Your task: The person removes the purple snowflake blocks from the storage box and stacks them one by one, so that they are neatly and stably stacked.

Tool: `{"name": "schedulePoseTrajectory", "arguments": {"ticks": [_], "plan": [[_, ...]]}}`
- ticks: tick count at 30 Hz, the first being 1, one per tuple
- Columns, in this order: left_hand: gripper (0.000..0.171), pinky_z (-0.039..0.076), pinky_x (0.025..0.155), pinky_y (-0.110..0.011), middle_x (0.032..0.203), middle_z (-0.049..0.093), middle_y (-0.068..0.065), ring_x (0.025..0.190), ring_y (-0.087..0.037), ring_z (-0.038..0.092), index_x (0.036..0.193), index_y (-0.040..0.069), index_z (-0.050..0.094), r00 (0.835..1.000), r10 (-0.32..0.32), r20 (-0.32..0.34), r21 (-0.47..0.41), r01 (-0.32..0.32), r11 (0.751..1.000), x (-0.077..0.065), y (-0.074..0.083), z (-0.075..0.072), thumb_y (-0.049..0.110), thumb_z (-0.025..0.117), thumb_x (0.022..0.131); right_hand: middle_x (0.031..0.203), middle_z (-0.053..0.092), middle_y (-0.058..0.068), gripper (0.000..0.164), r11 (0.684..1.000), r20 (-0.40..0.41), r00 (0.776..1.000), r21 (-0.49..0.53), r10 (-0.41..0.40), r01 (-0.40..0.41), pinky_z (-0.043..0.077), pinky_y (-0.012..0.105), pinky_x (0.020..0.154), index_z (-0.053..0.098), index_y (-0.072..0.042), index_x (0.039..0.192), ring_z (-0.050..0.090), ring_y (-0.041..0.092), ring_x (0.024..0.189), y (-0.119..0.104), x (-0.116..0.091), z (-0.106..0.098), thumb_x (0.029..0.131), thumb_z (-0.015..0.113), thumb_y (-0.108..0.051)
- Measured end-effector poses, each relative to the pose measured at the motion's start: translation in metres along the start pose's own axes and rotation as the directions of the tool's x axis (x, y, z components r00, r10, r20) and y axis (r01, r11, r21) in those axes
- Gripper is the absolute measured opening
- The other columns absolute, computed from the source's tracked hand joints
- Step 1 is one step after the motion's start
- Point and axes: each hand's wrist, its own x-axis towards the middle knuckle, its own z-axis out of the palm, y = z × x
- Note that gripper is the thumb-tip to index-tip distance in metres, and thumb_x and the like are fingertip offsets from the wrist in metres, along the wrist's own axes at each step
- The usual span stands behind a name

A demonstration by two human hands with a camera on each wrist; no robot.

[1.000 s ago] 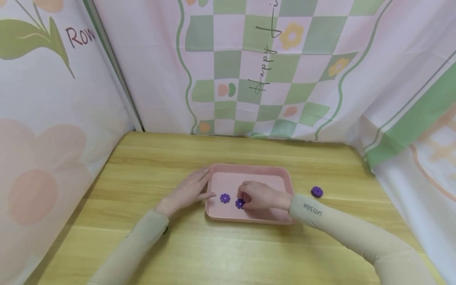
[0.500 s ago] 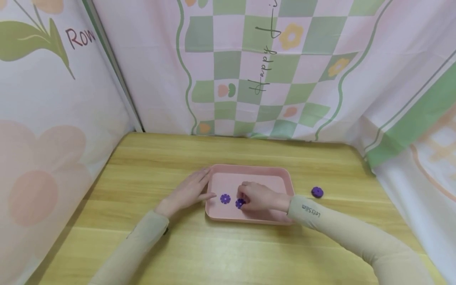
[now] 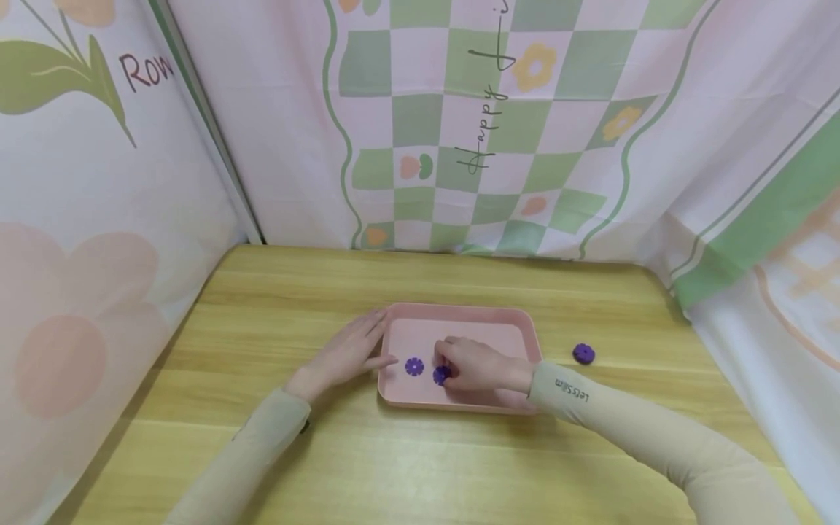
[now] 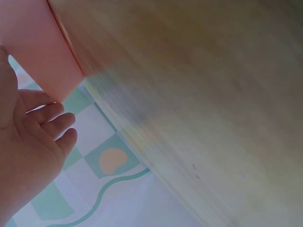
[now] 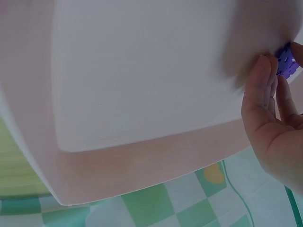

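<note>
A shallow pink tray point(image 3: 402, 399) lies on the wooden table. My right hand point(image 3: 479, 363) reaches into it from the right and pinches a purple flower-shaped plastic disc point(image 3: 440, 375) between thumb and fingers, low over the tray floor. Seen from the right wrist, the purple disc point(image 5: 286, 62) is partly hidden by the fingertips. A second purple disc point(image 3: 414, 366) lies flat in the tray, to the left of the held one. My left hand point(image 3: 344, 350) rests against the tray's left side, fingers extended along the outer wall and thumb reaching over the rim.
On the table to the right of the tray lies another purple disc piece point(image 3: 584, 354), behind the right forearm. Printed curtains point(image 3: 485, 211) enclose the wooden table point(image 3: 367, 467) at the back and both sides.
The white centre of the pinched disc, visible earlier, no longer shows; the right hand stays almost in place. The left hand, tray and other discs have not moved.
</note>
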Motion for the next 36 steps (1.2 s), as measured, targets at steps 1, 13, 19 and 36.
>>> {"name": "schedulePoseTrajectory", "arguments": {"ticks": [1,13,19,36], "plan": [[0.086,0.026,0.125,-0.053,0.161,0.028,-0.024,0.149,-0.038,0.031,0.155,-0.002,0.025,1.000,0.000,0.000,-0.001,0.000,1.000,0.000,0.000,0.000,0.052,0.056,0.096,0.090,0.061,-0.003,0.025,1.000,0.000,1.000,-0.001,-0.002,0.002,0.052,0.018,0.068,0.061,-0.014,0.100,0.055,0.006,0.077,0.000,0.000,0.000,0.080,0.076,-0.012],[0.087,0.026,0.125,-0.053,0.161,0.027,-0.024,0.149,-0.039,0.030,0.155,-0.001,0.023,1.000,-0.002,0.001,0.000,0.002,1.000,0.001,0.001,-0.001,0.053,0.056,0.096,0.090,0.066,-0.005,0.022,0.997,-0.022,0.999,-0.070,-0.033,0.031,0.054,0.021,0.071,0.067,-0.017,0.099,0.057,0.006,0.077,0.001,0.001,-0.003,0.080,0.078,-0.019],[0.087,0.027,0.125,-0.053,0.160,0.029,-0.025,0.148,-0.040,0.032,0.154,-0.003,0.025,1.000,0.007,-0.009,0.011,-0.007,1.000,0.002,0.001,-0.001,0.053,0.057,0.096,0.086,0.066,-0.006,0.020,0.998,-0.038,0.999,-0.050,-0.026,0.024,0.053,0.021,0.069,0.069,-0.016,0.095,0.055,0.005,0.074,0.002,-0.002,-0.007,0.078,0.079,-0.021],[0.085,0.029,0.123,-0.054,0.158,0.032,-0.026,0.147,-0.040,0.034,0.153,-0.004,0.027,0.999,0.022,-0.031,0.026,-0.021,0.999,-0.001,0.003,-0.001,0.051,0.058,0.096,0.083,0.071,-0.006,0.017,0.999,-0.135,0.991,-0.034,0.013,-0.018,0.053,0.019,0.063,0.071,-0.018,0.092,0.060,0.004,0.069,0.026,-0.022,-0.032,0.079,0.079,-0.024]]}}
